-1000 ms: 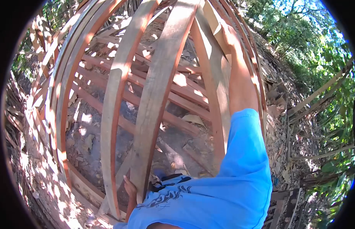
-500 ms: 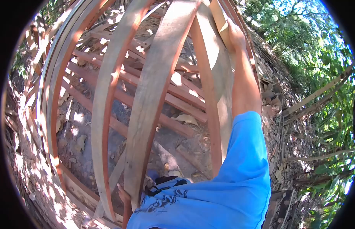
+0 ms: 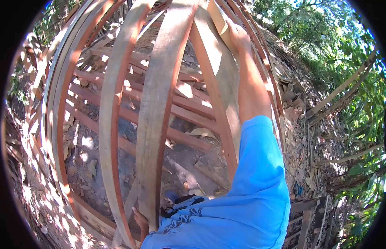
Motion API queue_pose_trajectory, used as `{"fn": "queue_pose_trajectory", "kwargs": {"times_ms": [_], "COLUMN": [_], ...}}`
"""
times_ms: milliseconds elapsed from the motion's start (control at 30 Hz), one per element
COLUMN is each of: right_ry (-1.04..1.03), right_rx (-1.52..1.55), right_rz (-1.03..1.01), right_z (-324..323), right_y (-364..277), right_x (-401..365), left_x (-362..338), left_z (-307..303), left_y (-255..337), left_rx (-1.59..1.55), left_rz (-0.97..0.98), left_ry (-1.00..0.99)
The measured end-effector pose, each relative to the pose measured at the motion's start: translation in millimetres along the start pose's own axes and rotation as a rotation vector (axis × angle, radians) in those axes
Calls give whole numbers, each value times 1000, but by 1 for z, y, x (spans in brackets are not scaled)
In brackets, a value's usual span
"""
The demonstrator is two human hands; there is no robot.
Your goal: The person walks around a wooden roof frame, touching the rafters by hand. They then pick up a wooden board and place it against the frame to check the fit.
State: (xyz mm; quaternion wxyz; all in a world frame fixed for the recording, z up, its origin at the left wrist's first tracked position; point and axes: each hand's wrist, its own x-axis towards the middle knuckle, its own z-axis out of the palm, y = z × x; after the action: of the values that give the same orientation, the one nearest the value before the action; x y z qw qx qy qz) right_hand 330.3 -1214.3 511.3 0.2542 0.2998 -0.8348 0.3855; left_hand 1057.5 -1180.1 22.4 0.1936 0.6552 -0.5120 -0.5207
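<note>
My left hand (image 3: 141, 220), low down, curls its fingers round the edge of the wide plank (image 3: 159, 103), propping it upright beside the leaning boards (image 3: 112, 124). My right hand (image 3: 238, 36) reaches high, fingers closed over the slanted plank (image 3: 218, 79), likely steadying it against tipping.

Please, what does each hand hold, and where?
The left hand grips the wide plank by its near end; the right hand grips a second plank higher up.
</note>
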Motion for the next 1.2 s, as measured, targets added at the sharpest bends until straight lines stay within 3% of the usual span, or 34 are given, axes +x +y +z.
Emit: {"fn": "queue_pose_trajectory", "kwargs": {"times_ms": [67, 167, 233, 333, 467, 700, 800, 900, 1000, 1067, 1200], "right_ry": [30, 32, 31, -14, -128, -4, -2, -13, 1, 27, -12], "right_rx": [-4, -115, -124, -46, -88, -57, -204, -237, -56, 8, -163], "right_rz": [-130, -348, -375, -217, -22, -152, -202, -157, -93, -128, -214], "right_z": [23, 20, 23, 46, 23, 46, 47, 37, 30, 34, 38], "right_y": [36, 38, 37, 68, 32, 65, 61, 46, 44, 44, 52], "right_x": [24, 18, 23, 50, 28, 40, 39, 34, 22, 27, 32], "left_x": [-1, 0, 6, 7, 3, -19, -22, -14, -20, -15, -4], "left_z": [0, -1, 1, -1, -1, -2, -3, -1, 3, 3, -1], "left_y": [2, -2, -10, -11, -12, 21, 26, 19, 21, 16, 1], "left_rx": [-47, -10, 4, -8, -7, 47, 17, 57, 38, 57, -11], "left_rz": [25, 42, 34, 19, 21, -14, 0, 7, 102, 69, 30], "left_ry": [-29, -19, -16, -35, -42, 50, 4, 24, 98, 91, -9]}}
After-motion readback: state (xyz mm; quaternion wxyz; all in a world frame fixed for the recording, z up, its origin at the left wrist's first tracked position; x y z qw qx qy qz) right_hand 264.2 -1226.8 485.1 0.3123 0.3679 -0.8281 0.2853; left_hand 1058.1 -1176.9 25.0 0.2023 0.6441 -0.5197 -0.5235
